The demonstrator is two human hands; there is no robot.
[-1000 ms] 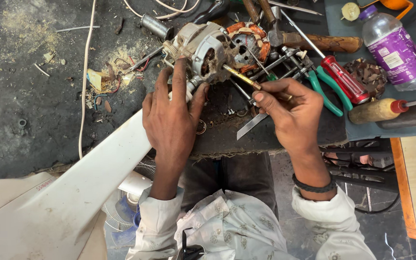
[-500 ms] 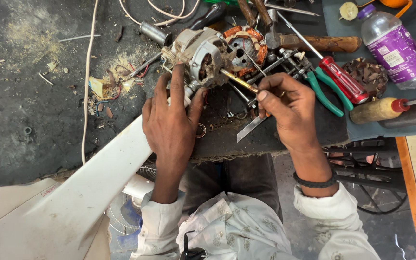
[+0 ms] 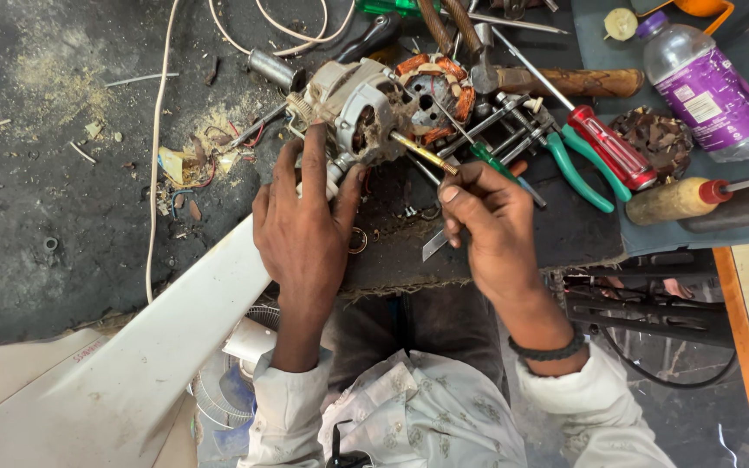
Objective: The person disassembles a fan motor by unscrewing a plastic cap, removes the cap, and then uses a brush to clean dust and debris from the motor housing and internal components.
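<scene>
— Where was the motor point(image 3: 366, 108)?
— On the dark worktop point(image 3: 62, 191), left hand point(image 3: 305, 230) clasped around it.
— And the right hand point(image 3: 496, 225)?
— Pinching a thin yellow tool point(image 3: 422, 152), tip at the motor.

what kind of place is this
Most likely a small electrical repair workbench. The left hand steadies an opened motor with copper windings, the right hand holds a thin tool, and screwdrivers and pliers lie beside them.
</scene>
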